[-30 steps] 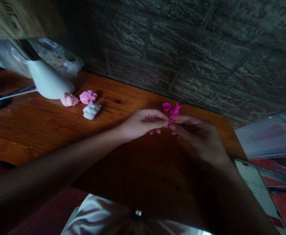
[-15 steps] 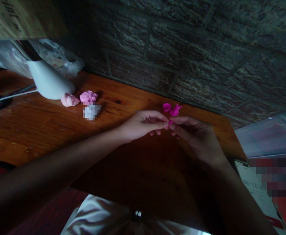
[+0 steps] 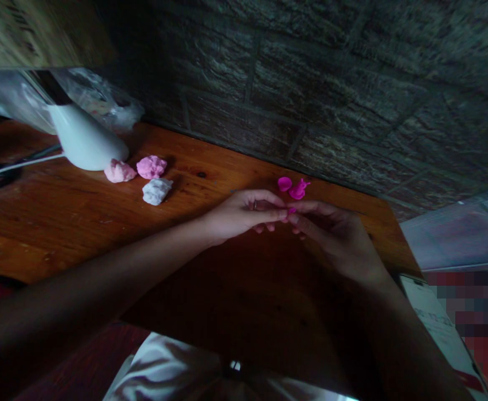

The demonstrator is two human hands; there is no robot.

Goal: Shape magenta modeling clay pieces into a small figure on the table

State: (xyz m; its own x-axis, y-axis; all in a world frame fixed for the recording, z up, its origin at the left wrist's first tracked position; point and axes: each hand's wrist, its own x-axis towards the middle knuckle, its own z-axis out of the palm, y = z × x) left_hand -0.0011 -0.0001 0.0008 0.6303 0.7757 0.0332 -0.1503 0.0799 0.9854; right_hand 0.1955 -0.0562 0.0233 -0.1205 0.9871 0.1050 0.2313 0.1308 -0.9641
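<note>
Between the fingertips of both hands is a small bit of magenta modelling clay (image 3: 292, 210), mostly covered by the fingers. My left hand (image 3: 247, 214) pinches it from the left, thumb against forefinger. From the other side my right hand (image 3: 335, 231) grips the same bit with thumb and forefinger. Just behind the fingertips, a flat round magenta piece (image 3: 284, 184) lies on the wooden table (image 3: 80, 223). Close to its right sits a larger, irregular magenta lump (image 3: 299, 189) with a thin point sticking out.
Left of my hands lie a pale pink lump (image 3: 119, 171), a brighter pink lump (image 3: 152, 166) and a white lump (image 3: 157, 191), beside a white lamp base (image 3: 87, 139). A stone wall (image 3: 269, 83) borders the table's back; a calendar-like board (image 3: 431, 317) is at right.
Both hands stay in nearly the same place, still pinching the magenta bit. The fingertips have shifted only slightly, and the pieces on the table lie as before.
</note>
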